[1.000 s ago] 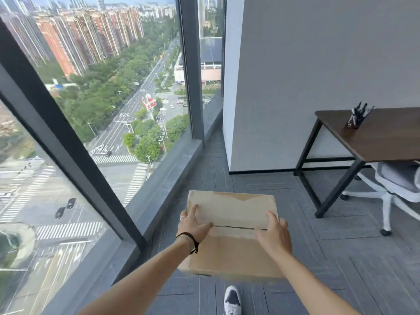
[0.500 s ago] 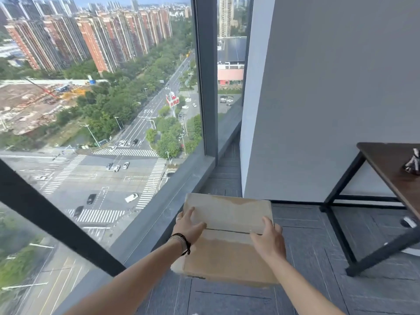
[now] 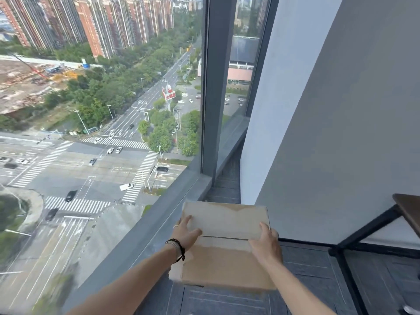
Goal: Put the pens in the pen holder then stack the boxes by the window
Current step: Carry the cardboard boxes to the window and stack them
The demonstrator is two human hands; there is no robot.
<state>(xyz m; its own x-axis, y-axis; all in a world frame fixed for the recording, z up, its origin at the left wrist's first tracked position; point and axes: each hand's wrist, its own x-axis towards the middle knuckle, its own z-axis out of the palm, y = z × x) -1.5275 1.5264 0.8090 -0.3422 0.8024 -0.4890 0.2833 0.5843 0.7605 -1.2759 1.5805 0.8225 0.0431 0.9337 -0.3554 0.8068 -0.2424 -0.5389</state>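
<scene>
2 hands carry 1 cardboard box (image 3: 225,246) just beside the window sill (image 3: 145,244), above the grey floor (image 3: 306,283). The left hand (image 3: 186,233) lies spread on the box's sill-side top edge, thumb across the lid near the flap seam; the right hand (image 3: 266,246) clasps the edge away from the sill, fingers bent over the lid. Both are closed on the box, which sits between them, level and lifted. It looks stiff and fairly light, its paper skin torn in patches, so gripping opposite side edges suits it best. No other box shows near the sill. A dark counter (image 3: 409,212) corner stands well away from the sill.
</scene>
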